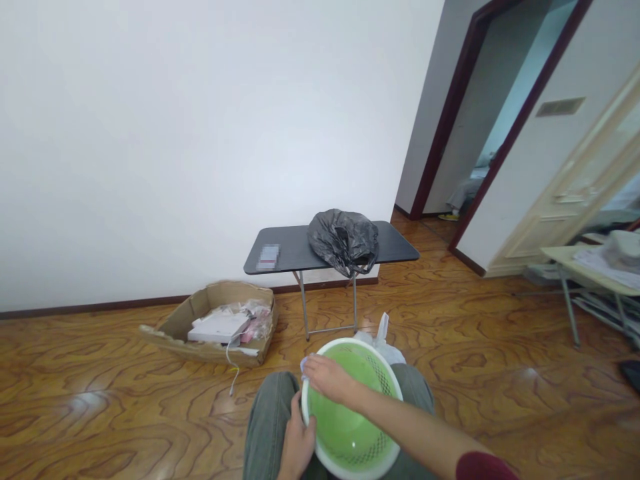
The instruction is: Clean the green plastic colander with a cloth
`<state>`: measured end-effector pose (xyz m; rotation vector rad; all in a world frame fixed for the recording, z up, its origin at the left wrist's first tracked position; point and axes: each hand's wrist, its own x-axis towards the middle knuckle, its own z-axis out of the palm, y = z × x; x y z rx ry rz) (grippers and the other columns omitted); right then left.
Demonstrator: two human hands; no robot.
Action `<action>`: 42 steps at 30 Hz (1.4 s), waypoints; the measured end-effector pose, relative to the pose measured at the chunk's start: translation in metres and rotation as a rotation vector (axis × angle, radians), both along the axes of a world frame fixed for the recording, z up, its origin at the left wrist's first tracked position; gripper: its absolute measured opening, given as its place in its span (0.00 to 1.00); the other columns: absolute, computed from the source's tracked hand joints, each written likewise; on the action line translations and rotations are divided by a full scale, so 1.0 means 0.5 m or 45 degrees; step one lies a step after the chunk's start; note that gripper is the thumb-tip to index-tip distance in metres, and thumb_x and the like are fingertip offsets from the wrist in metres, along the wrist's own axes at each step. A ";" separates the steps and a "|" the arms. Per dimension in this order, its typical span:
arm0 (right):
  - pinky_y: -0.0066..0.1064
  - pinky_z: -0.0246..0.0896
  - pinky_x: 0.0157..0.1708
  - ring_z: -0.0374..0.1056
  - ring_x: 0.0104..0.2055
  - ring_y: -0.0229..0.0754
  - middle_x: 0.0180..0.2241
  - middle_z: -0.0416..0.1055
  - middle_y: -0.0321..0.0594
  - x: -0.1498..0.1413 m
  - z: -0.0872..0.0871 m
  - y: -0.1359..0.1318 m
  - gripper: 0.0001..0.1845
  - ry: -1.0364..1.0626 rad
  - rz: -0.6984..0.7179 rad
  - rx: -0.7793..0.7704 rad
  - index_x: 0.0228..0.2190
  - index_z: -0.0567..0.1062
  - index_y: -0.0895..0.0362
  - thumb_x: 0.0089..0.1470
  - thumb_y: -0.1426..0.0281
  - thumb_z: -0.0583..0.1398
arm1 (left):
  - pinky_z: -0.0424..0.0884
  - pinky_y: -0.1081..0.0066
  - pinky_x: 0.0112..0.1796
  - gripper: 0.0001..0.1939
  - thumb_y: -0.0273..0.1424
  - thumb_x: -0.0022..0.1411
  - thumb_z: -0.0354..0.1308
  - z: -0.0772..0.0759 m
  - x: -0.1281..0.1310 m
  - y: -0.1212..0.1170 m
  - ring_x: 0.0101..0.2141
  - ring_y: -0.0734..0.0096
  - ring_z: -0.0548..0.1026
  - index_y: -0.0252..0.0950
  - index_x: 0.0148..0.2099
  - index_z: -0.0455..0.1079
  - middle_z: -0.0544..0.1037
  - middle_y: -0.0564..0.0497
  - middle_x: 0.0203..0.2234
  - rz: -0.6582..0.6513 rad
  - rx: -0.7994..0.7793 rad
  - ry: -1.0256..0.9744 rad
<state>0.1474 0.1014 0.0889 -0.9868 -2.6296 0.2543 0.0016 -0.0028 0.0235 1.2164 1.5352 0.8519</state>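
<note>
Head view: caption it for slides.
Left hand grips a green-and-white basket, right hand holds a pale cloth at its rim; folding table behind.

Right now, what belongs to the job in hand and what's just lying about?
Seemingly in use:
Green basket
Left hand, gripping its rim
Right hand, holding a pale cloth-like piece there

Seemingly lying about:
Black plastic bag on the dark table
Cardboard box and its contents
White plastic bag beyond the basket

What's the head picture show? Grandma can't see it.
A person's left hand holds a green basket between their knees; the right hand holds something pale at its rim. Beyond are a table bearing a black bag, and a cardboard box.
</note>
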 end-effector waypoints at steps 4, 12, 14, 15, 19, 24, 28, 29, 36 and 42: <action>0.39 0.64 0.64 0.72 0.59 0.48 0.55 0.78 0.51 0.089 0.003 0.051 0.22 -0.004 -0.300 -0.003 0.52 0.78 0.64 0.61 0.78 0.52 | 0.75 0.65 0.52 0.36 0.37 0.63 0.52 0.000 0.000 0.001 0.50 0.57 0.82 0.29 0.69 0.51 0.83 0.38 0.50 0.004 0.005 0.003; 0.44 0.66 0.65 0.67 0.65 0.47 0.62 0.72 0.52 0.297 -0.080 0.032 0.30 -0.022 -0.494 0.090 0.60 0.72 0.61 0.57 0.80 0.54 | 0.73 0.62 0.53 0.36 0.40 0.62 0.53 -0.005 0.003 0.006 0.49 0.54 0.82 0.29 0.69 0.53 0.82 0.36 0.51 0.013 0.041 0.061; 0.44 0.67 0.64 0.69 0.64 0.46 0.62 0.72 0.51 0.315 -0.098 0.023 0.29 0.006 -0.557 0.094 0.61 0.73 0.60 0.58 0.79 0.54 | 0.73 0.62 0.53 0.37 0.40 0.62 0.53 -0.007 0.003 0.008 0.49 0.54 0.83 0.28 0.69 0.52 0.82 0.36 0.50 0.009 0.045 0.074; 0.45 0.68 0.64 0.69 0.64 0.46 0.62 0.73 0.51 0.316 -0.104 0.021 0.29 0.025 -0.592 0.098 0.61 0.73 0.60 0.58 0.78 0.54 | 0.73 0.62 0.53 0.37 0.40 0.62 0.53 -0.008 0.003 0.008 0.49 0.54 0.83 0.28 0.69 0.53 0.83 0.36 0.50 0.013 0.046 0.078; 0.49 0.68 0.64 0.68 0.65 0.48 0.62 0.72 0.53 0.271 -0.114 0.034 0.30 0.079 -0.627 0.157 0.62 0.71 0.61 0.59 0.79 0.53 | 0.75 0.62 0.51 0.37 0.42 0.62 0.53 -0.014 0.001 0.006 0.48 0.53 0.83 0.30 0.68 0.54 0.84 0.39 0.48 0.033 0.060 0.049; 0.42 0.67 0.65 0.67 0.66 0.47 0.63 0.71 0.52 0.155 -0.120 0.048 0.30 -0.001 -0.363 0.326 0.62 0.71 0.64 0.58 0.80 0.52 | 0.73 0.60 0.54 0.37 0.40 0.60 0.54 -0.024 -0.004 0.004 0.51 0.52 0.82 0.29 0.68 0.54 0.82 0.36 0.52 0.032 0.060 0.023; 0.37 0.63 0.68 0.67 0.66 0.45 0.61 0.74 0.50 0.088 -0.123 0.039 0.27 0.003 -0.167 0.429 0.61 0.72 0.63 0.61 0.77 0.54 | 0.72 0.60 0.56 0.38 0.39 0.60 0.54 -0.027 -0.005 0.004 0.53 0.53 0.81 0.27 0.68 0.52 0.80 0.34 0.55 0.021 0.041 0.019; 0.36 0.63 0.68 0.67 0.65 0.44 0.61 0.74 0.49 0.082 -0.121 0.038 0.27 0.008 -0.141 0.431 0.61 0.72 0.62 0.61 0.76 0.55 | 0.72 0.61 0.56 0.38 0.38 0.60 0.53 -0.026 -0.005 0.003 0.53 0.53 0.81 0.27 0.68 0.52 0.80 0.34 0.55 0.015 0.041 0.014; 0.42 0.66 0.66 0.67 0.66 0.47 0.63 0.71 0.52 0.164 -0.102 0.049 0.29 0.004 -0.254 0.280 0.61 0.71 0.64 0.59 0.78 0.55 | 0.74 0.59 0.54 0.37 0.37 0.62 0.52 -0.018 -0.001 0.005 0.50 0.53 0.82 0.28 0.69 0.50 0.82 0.36 0.51 -0.011 0.018 0.035; 0.47 0.65 0.66 0.64 0.68 0.48 0.65 0.69 0.52 0.288 -0.103 0.026 0.33 0.065 -0.463 0.098 0.63 0.69 0.61 0.57 0.81 0.53 | 0.73 0.60 0.54 0.35 0.36 0.62 0.52 -0.017 0.001 0.006 0.51 0.54 0.81 0.30 0.68 0.53 0.81 0.36 0.53 0.018 0.058 0.057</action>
